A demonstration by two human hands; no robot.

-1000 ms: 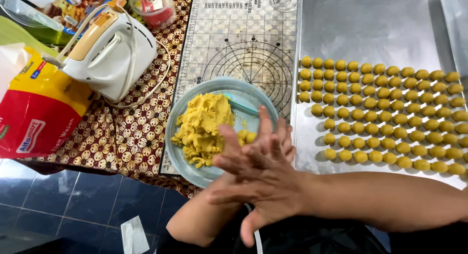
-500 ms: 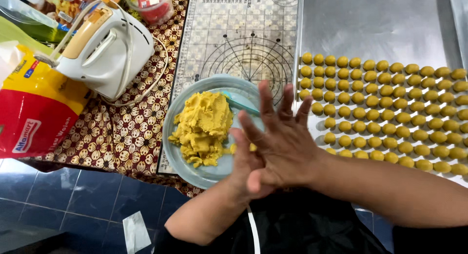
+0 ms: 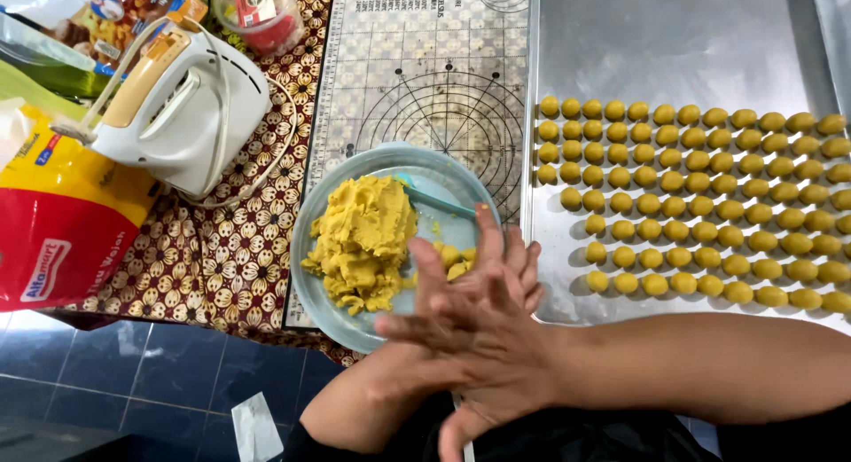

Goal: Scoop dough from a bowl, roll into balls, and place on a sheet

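Pressing palm against palm at the near edge of the table, the right hand (image 3: 483,338) lies flat on top of the left hand (image 3: 510,267), fingers spread; whether any dough sits between the palms cannot be told, so the grip stays unclear. Just beyond the fingertips stands a pale blue round glass bowl (image 3: 332,289) holding a lump of yellow dough (image 3: 363,240), a few small yellow pieces, and a teal spatula (image 3: 434,199). To the right lies a flat silver metal tray (image 3: 674,45) carrying rows of small yellow dough balls (image 3: 700,205). Under the bowl's far side lies a grey pastry mat with printed circles (image 3: 425,63). Left, on a brown patterned cloth (image 3: 230,249), rest a white hand mixer (image 3: 177,107) and a red and yellow flour bag (image 3: 62,223).
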